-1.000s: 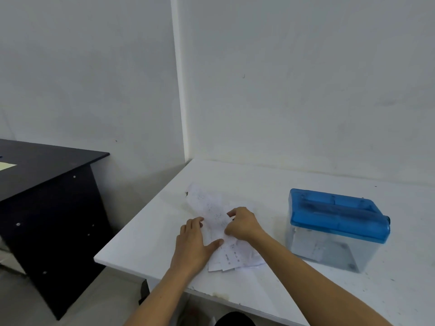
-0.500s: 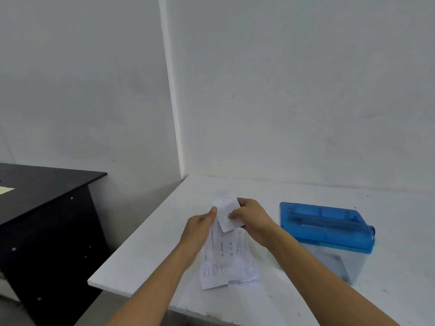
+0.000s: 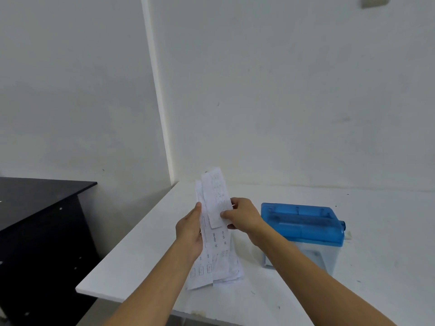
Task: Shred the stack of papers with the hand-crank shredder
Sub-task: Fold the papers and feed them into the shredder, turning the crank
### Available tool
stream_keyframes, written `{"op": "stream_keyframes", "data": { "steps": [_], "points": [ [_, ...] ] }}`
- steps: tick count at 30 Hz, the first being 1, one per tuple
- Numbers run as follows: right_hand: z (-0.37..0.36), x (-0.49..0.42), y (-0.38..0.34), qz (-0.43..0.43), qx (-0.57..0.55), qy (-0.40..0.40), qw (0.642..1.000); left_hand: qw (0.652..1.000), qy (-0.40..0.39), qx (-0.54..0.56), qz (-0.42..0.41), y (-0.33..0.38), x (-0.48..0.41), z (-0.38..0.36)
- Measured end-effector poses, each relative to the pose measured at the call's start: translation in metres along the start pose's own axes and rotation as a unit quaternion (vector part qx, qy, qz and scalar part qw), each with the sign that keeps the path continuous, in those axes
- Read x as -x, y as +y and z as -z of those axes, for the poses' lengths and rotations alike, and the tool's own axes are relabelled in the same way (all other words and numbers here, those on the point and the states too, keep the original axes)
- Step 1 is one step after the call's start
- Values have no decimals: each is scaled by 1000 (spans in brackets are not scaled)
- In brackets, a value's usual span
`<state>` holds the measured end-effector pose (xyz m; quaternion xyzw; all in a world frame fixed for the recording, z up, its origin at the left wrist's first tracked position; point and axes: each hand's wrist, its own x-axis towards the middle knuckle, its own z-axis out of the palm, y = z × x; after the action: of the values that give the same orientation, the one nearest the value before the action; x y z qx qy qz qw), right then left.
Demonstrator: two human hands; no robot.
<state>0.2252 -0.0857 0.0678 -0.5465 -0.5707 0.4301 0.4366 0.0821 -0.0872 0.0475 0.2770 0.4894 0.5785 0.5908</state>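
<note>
I am holding the stack of papers (image 3: 213, 260) up on end in front of me, over the near part of the white table (image 3: 141, 252). I cannot tell whether the bottom edge is touching the tabletop. My left hand (image 3: 190, 228) is gripping the stack's left edge, with the thumb lying along the front and the fingers hidden behind the sheets. My right hand (image 3: 242, 217) is pinching a narrower slip (image 3: 215, 198) at the front of the stack, with the thumb pressing on its printed face and the fingers curling behind. The slip is standing taller than the sheets behind it, and its top is leaning a little to the right. Small printed boxes and figures are showing on the lower sheets.

The shredder (image 3: 303, 222) is sitting on the table just to the right of my right wrist, apart from the papers. Its blue lid is resting on a clear bin, and a small blue knob is sticking out at the right end. A black desk (image 3: 35, 208) is standing off to the left, and white walls are meeting in a corner behind the table.
</note>
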Motion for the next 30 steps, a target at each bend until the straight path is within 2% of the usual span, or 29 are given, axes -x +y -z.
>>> {"op": "stream_keyframes", "data": {
  "steps": [4, 10, 13, 19, 23, 25, 28, 30],
  "points": [
    [1, 3, 5, -4, 50, 15, 999, 998, 59, 20, 27, -15, -5, 9],
    [-13, 9, 25, -54, 53, -26, 997, 995, 75, 42, 46, -30, -8, 13],
    [-25, 11, 36, -69, 51, -22, 996, 993, 79, 69, 53, -36, -9, 12],
    [-41, 19, 48, -111, 25, -50, 992, 988, 127, 80, 40, -50, -17, 18],
    [-36, 20, 53, -148, -28, -56, 987, 982, 187, 8, -11, -56, -25, 27],
    [-28, 19, 51, -152, -33, -50, 986, 975, 206, -71, -50, -54, -24, 32],
    [-19, 17, 47, -142, -34, -24, 989, 953, 213, -198, -89, -55, -24, 42],
    [-16, 16, 40, -125, -39, -10, 991, 942, 185, -265, -86, -55, -26, 46]
  ]
}}
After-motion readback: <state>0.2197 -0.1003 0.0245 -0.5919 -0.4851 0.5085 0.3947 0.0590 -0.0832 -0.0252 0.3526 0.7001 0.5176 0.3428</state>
